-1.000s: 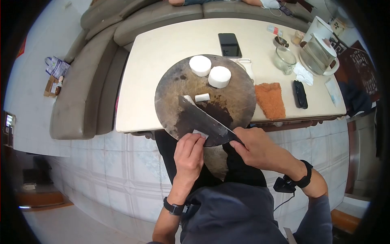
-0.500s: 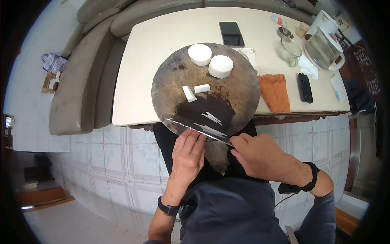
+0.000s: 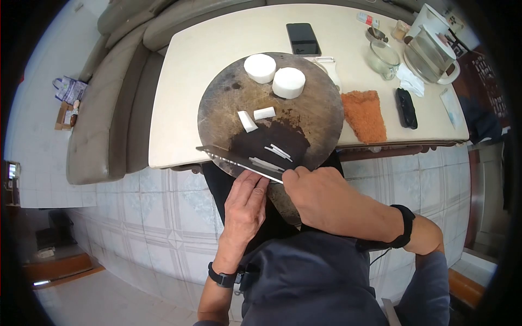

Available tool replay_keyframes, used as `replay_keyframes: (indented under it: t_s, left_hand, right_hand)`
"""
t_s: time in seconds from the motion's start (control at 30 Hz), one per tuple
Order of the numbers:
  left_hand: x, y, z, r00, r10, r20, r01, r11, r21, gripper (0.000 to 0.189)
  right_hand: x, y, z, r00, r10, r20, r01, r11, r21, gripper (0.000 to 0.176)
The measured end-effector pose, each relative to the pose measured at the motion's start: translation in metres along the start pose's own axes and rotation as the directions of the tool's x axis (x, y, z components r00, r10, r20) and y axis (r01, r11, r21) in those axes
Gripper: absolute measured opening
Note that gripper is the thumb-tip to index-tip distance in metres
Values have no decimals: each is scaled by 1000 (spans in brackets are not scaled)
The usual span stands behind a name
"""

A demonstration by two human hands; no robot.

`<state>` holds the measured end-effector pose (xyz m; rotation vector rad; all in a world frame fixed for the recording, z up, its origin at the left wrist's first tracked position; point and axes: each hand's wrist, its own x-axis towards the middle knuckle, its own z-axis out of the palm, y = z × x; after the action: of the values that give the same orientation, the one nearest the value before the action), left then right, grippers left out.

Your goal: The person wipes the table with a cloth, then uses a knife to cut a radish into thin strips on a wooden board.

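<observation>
A round wooden chopping board [image 3: 217, 103] lies over the table's near edge. Two thick white discs [image 3: 260, 68] stand at its far side, with two white chunks [image 3: 265, 113] nearer the middle and several thin white strips [image 3: 280, 152] towards the front. My right hand [image 3: 321, 195] is wrapped round the handle end of a knife [image 3: 231, 159], whose blade points left across the board's near edge. My left hand [image 3: 246, 204] has its fingers together right beside the blade, at the board's near edge; whatever lies under the fingertips is hidden.
On the cream table [image 3: 179, 98] are a phone [image 3: 303, 39], a peeler [image 3: 328, 66], an orange cloth [image 3: 364, 115], a black case [image 3: 405, 108], a glass cup [image 3: 383, 58] and a glass pitcher [image 3: 429, 57]. A grey sofa [image 3: 109, 114] stands on the left.
My right hand and the knife have moved left, and the blade's tip now reaches past the board's left front edge. The whole view has shifted slightly.
</observation>
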<state>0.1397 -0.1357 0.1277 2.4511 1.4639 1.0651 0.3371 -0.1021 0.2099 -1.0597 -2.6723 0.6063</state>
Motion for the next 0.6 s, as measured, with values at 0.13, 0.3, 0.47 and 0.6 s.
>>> replay_keyframes:
  t_s: [0.13,0.3,0.47,0.6]
  left_hand:
    - [5,3,-2,1000,14,-5,-14,1000,-15,34]
    - [1,0,0,1000,13,-3,-13,1000,2,36]
    - [0,0,-2,1000,6,13,-6,1000,-2,28]
    - [-2,0,1,1000,14,3,-14,1000,-5,30]
  right_hand:
    - [-5,4,7,996,60,-70,-55,995,78,15]
    - [-18,0,-6,999,47,2,-47,996,79,16]
    - [-17,-7,-7,999,41,30,-42,998,36,18]
    - [-6,-8,0,1000,-2,19,3,999,-32,17]
